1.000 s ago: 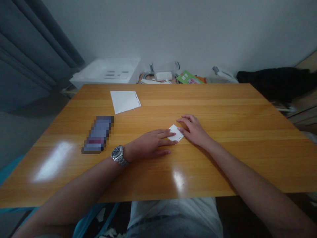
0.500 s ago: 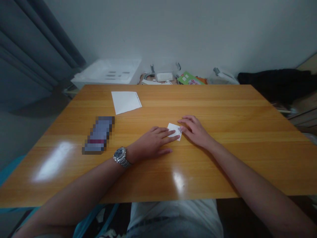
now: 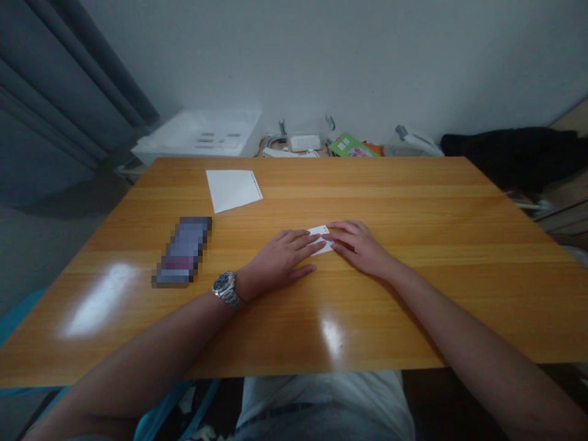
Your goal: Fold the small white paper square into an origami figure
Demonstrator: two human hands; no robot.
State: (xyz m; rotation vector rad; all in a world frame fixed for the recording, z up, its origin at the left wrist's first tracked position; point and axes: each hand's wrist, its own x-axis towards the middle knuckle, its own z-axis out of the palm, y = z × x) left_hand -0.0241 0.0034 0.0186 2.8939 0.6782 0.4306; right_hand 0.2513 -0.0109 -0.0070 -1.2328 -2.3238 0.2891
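Against the table point(image 3: 413, 202), left hand point(image 3: 278, 260) and right hand point(image 3: 361, 248), flat, press perhaps-folded paper point(image 3: 320, 232).

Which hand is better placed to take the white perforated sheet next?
Probably the left hand. The white perforated sheet lies farther away and to the left, on that hand's side; the right hand would have to cross over. Both rest flat on the small folded paper.
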